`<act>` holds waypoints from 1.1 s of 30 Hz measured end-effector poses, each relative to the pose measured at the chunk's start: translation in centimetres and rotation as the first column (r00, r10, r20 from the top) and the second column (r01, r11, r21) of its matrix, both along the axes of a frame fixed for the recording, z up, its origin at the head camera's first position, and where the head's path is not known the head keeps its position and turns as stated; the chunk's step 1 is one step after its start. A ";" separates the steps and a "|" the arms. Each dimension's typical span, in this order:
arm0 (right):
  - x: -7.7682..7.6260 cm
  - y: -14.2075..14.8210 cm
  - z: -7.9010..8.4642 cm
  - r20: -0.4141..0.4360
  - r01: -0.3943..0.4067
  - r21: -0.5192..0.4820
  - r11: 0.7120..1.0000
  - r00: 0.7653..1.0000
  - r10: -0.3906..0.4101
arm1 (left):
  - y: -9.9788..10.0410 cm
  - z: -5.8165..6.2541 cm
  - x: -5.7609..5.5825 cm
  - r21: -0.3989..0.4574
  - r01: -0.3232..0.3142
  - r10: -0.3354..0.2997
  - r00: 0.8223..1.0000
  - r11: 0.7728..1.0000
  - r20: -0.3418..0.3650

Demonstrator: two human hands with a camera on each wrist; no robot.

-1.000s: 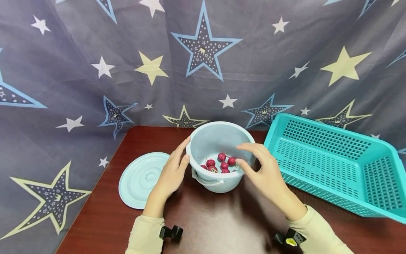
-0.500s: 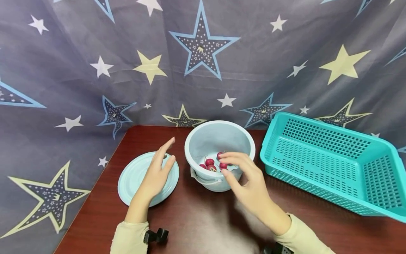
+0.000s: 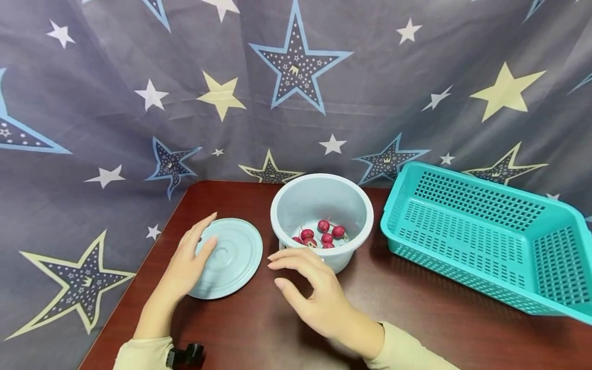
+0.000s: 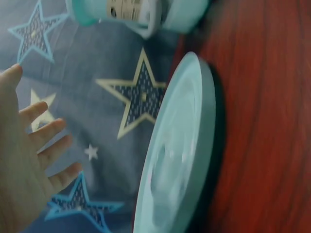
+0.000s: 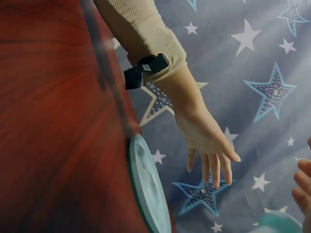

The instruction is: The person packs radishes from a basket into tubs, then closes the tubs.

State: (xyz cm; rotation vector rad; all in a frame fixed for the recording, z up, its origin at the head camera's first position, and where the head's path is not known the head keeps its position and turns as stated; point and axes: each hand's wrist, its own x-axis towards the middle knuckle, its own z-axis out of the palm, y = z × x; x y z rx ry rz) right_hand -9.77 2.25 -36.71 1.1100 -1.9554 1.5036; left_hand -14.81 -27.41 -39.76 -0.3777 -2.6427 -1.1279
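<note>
Over the left edge of a round pale-blue lid (image 3: 233, 262), my left hand (image 3: 185, 264) hovers with relaxed, spread fingers and holds nothing. The left wrist view shows a gap between that hand (image 4: 24, 155) and the lid (image 4: 177, 150). My right hand (image 3: 319, 298) is in the air in front of a pale-blue bucket (image 3: 319, 198), fingers loosely bent and nothing between them. It covers the bucket's lower front in the head view. Several red radishes (image 3: 324, 226) lie on the bucket's floor. The lid lies flat on the table, left of the bucket.
A turquoise perforated basket (image 3: 458, 288) stands on the right of the dark red wooden table (image 3: 240, 329). Behind the table hangs a grey curtain (image 3: 277, 133) with stars. The table's left edge runs beside the lid.
My left hand has left the bucket's rim and moved left to the lid. My right hand has drawn back from the bucket's opening toward the front left. The bucket and lid have stayed put.
</note>
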 end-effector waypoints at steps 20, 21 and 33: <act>-0.7 -4.7 -4.0 0.453 -0.093 0.138 0.986 0.891 0.021 | -7.6 -2.2 2.8 -0.157 -0.108 0.123 0.988 0.982 0.091; -0.9 -4.8 -4.2 0.472 -0.094 0.144 0.985 0.882 0.015 | -8.0 -2.4 2.9 -0.171 -0.111 0.130 0.986 0.979 0.105; -3.1 -5.9 -6.1 0.481 -0.072 0.376 0.924 0.867 -0.128 | -12.0 -4.2 2.5 -0.293 -0.062 0.105 0.985 0.954 0.134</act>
